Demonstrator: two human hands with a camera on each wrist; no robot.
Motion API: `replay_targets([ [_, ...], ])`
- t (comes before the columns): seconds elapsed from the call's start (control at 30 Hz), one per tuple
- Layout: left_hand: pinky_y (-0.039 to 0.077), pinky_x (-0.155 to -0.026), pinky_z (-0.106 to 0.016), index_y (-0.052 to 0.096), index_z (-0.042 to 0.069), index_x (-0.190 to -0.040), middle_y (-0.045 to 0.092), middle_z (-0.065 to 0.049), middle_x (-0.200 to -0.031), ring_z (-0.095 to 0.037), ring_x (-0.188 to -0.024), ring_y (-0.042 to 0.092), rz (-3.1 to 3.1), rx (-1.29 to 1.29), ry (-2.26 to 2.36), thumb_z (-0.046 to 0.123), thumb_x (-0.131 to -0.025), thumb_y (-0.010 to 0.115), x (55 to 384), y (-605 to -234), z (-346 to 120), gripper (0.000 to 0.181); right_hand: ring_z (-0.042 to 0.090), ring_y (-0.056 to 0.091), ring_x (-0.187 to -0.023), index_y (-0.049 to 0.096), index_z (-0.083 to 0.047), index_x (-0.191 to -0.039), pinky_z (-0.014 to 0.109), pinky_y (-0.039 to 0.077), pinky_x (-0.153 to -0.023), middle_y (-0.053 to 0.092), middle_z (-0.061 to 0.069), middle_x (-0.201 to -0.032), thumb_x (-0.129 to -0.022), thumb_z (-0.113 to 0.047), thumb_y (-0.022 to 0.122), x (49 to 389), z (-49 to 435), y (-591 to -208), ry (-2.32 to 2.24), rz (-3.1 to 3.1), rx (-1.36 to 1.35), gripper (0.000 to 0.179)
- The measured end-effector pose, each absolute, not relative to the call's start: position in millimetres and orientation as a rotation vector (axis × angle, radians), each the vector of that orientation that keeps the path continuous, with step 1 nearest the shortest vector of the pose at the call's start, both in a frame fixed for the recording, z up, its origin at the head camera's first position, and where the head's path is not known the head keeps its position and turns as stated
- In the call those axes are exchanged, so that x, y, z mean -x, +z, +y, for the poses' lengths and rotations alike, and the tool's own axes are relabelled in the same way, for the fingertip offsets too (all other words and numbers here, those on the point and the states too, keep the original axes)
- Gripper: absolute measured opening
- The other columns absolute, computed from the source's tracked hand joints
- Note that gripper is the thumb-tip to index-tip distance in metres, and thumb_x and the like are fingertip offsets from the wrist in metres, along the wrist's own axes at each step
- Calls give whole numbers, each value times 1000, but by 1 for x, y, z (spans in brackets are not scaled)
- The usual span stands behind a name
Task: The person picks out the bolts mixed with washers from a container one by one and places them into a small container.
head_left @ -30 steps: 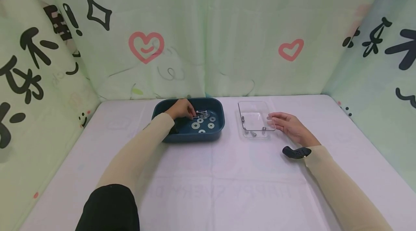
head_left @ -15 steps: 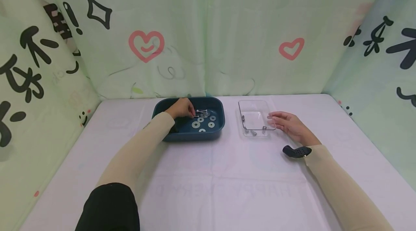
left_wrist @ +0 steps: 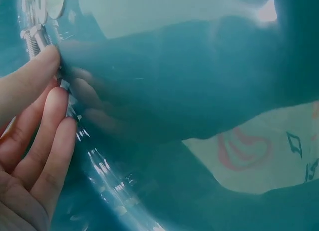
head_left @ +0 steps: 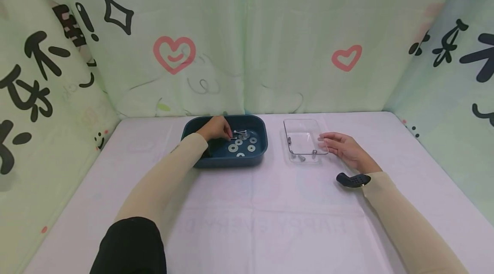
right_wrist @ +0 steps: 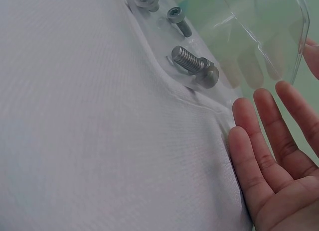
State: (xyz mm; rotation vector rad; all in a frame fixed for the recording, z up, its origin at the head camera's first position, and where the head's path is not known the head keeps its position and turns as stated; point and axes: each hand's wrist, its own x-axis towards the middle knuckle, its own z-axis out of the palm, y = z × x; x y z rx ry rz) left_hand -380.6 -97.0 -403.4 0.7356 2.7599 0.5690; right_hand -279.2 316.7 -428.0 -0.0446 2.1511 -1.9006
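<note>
My left hand (head_left: pixel 216 129) reaches into the dark blue tray (head_left: pixel 231 162). Its thumb and fingertips pinch a small silver bolt (head_left: pixel 233 138), partly hidden by the fingers. In the left wrist view, two threaded bolts (left_wrist: pixel 35 39) show right at the thumb tip, with washers just beyond. Flat washers (head_left: pixel 233 148) are scattered over the tray's floor. My right hand (head_left: pixel 343 149) rests its nearly straight fingers against the right side of a clear plastic box (head_left: pixel 305 154). Several socket-head bolts lie in the box, including a thick bolt (right_wrist: pixel 192 64) close to my fingertips.
A white cloth (head_left: pixel 247 214) covers the table, and both containers stand towards its back. Pale green printed curtains (head_left: pixel 285 42) hang behind and on both sides. A black wrist device (head_left: pixel 353 180) sits on my right wrist.
Both hands keep their places at the tray and the clear box. Only a very slight shift of the whole head view shows.
</note>
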Motion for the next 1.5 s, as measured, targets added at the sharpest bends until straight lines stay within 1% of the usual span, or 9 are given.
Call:
replay_targets([
  [0.03, 52, -75, -28, 76, 4, -82, 74, -9, -87, -14, -72, 60, 2759, -736, 568, 7, -79, 74, 381, -403, -97, 5, -6, 63, -91, 54, -20, -115, 10, 49, -81, 63, -25, -100, -92, -25, 60, 278, 315, -425, -1895, 2148, 22, 25],
  [0.17, 52, -73, -27, 76, 5, -80, 74, -8, -85, -13, -70, 58, 2764, -740, 562, 8, -79, 74, 383, -404, -96, 4, -6, 62, -91, 51, -16, -119, 10, 49, -81, 63, -25, -99, -94, -22, 58, 278, 315, -423, -1888, 2136, -21, 27],
  [0.37, 50, -70, -26, 74, 5, -79, 71, -6, -79, -13, -67, 57, 2770, -743, 523, 9, -80, 71, 380, -403, -95, 5, -6, 62, -92, 51, -15, -120, 10, 49, -81, 64, -24, -99, -93, -23, 59, 280, 315, -425, -1892, 2134, -21, 30],
  [0.63, 49, -66, -25, 74, 3, -80, 70, -7, -76, -12, -63, 55, 2770, -759, 534, 10, -79, 69, 378, -401, -97, 9, -5, 62, -91, 54, -19, -115, 10, 49, -80, 63, -23, -100, -92, -24, 60, 278, 315, -425, -1893, 2151, -9, 25],
  [0.8, 47, -63, -23, 74, 3, -79, 70, -6, -72, -10, -60, 53, 2779, -798, 583, 12, -78, 69, 379, -403, -100, 10, -6, 60, -92, 53, -15, -120, 10, 49, -80, 62, -24, -101, -92, -24, 60, 278, 314, -425, -1871, 2177, 0, 30],
  [0.9, 44, -62, -21, 73, 3, -80, 68, -5, -71, -10, -60, 52, 2779, -803, 622, 13, -79, 68, 379, -403, -101, 12, -6, 60, -92, 53, -15, -120, 10, 49, -80, 62, -24, -101, -92, -24, 60, 278, 314, -425, -1857, 2186, 3, 30],
  [1.13, 43, -64, -19, 72, 3, -83, 67, -6, -76, -12, -66, 52, 2762, -797, 761, 15, -83, 65, 378, -402, -101, 14, -5, 60, -91, 53, -18, -116, 10, 49, -80, 62, -24, -101, -93, -25, 59, 279, 314, -425, -1853, 2188, -37, 25],
  [1.37, 47, -67, -22, 71, 2, -84, 68, -9, -81, -15, -69, 55, 2756, -811, 894, 14, -84, 65, 375, -397, -101, 14, -6, 59, -92, 50, -13, -122, 10, 49, -81, 61, -24, -101, -93, -25, 59, 278, 315, -425, -1854, 2182, -1, 33],
  [1.5, 49, -70, -25, 71, 1, -85, 68, -11, -84, -16, -72, 56, 2767, -816, 942, 12, -84, 64, 375, -393, -101, 13, -5, 60, -93, 52, -14, -120, 10, 49, -81, 62, -24, -102, -92, -25, 60, 278, 315, -425, -1866, 2169, 15, 31],
])
